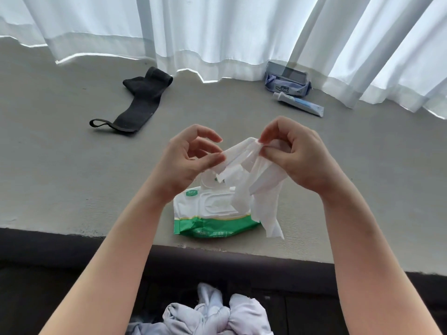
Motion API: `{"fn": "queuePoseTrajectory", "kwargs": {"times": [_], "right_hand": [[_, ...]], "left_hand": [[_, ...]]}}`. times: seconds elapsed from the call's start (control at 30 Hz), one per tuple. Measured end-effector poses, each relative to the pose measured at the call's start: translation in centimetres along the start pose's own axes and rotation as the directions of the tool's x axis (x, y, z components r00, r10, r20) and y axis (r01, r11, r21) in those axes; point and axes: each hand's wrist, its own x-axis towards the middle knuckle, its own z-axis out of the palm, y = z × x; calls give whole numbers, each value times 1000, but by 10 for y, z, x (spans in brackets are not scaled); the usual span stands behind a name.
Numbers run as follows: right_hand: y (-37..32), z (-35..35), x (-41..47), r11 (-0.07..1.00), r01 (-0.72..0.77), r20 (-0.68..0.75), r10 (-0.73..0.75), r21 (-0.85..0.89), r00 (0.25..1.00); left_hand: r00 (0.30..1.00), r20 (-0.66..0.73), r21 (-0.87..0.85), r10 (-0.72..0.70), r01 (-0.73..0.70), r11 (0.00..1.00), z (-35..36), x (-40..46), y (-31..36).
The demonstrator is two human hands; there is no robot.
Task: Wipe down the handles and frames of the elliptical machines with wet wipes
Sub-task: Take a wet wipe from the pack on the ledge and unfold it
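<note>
head view: looking down over both forearms at a grey ledge (72,180), white curtains (217,32) hanging along its far side.
wet wipe: white, crumpled and partly unfolded (244,165), held up in the air between the two hands, above the pack; its long loose end hangs down on the right and reaches to about the pack's near right corner.
right hand: (297,155) thumb and fingertips pinching the wipe's upper right edge, fingers curled; rest of the wipe trails under the palm.
left hand: (191,155) thumb and forefinger pinching the wipe's left edge; other fingers curled loosely above, apart from the wipe.
wipe pack: white and green soft pack (212,218) lying flat on the ledge near its front edge, directly below the hands; its white flip lid (209,181) stands open at the far side, partly hidden behind the left hand and wipe.
black strap: (137,100) lying on the ledge to the far left, loop end toward the camera, well apart from the pack.
far right, by the curtain hem: blue-grey pouch (287,87) with a dark flat object on top; a toothpaste tube (298,103) just in front of it.
bottom edge: bundled pale cloth (212,315) below the ledge, against dark flooring.
</note>
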Motion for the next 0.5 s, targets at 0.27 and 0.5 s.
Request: {"fn": "queuePoseTrajectory", "kwargs": {"times": [0.27, 0.5], "right_hand": [[11, -24, -5, 990, -96, -156, 79, -104, 984], [23, -22, -15, 982, -156, -211, 130, -107, 969]], "left_hand": [[989, -96, 468, -111, 143, 872, 12, -3, -91], [985, 75, 548, 153, -169, 819, 22, -29, -90]]}}
